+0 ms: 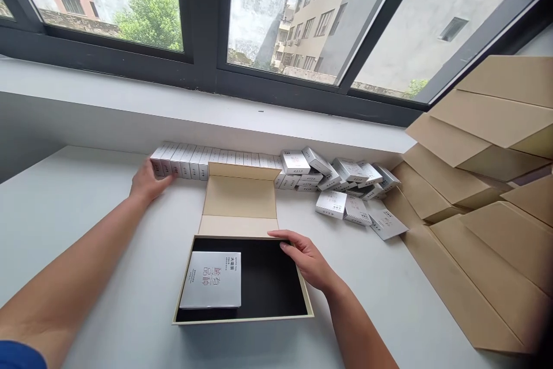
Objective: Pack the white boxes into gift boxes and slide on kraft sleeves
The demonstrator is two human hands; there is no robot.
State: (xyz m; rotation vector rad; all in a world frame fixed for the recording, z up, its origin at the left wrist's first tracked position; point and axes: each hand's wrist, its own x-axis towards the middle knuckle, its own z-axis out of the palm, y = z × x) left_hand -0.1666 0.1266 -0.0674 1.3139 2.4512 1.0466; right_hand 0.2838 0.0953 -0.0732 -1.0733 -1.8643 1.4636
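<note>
Silver packs [196, 170] stand on edge in a long row across the back of the bench [129, 300], close to the wall under the windowsill [194, 107]. We have our left hand [149, 181] at the left end of this row, its thumb in front of the nearest packs and the other fingers round the end. Those fingers touch the packs with some spread between thumb and the rest, but we cannot tell whether they are clamped.

In front of us sits a cream presentation box [268, 282] with a black inside, its lid [240, 196] folded back toward the row and hiding part of it. One silver pack, labelled pack [210, 280], lies flat in the left part of the box, printed face up. Our right hand [305, 258] is at the far right corner of the box, thumb inside and fingers outside, clamped on the rim.

To the right, the row gives way to a jumbled heap [349, 170] of similar packs, some tilted over others, with three loose packs [358, 210] lying just before it. Beyond these, tan boxes [484, 259] are piled at the bench's right side. We see a blue sleeve [19, 356] above our left forearm.
</note>
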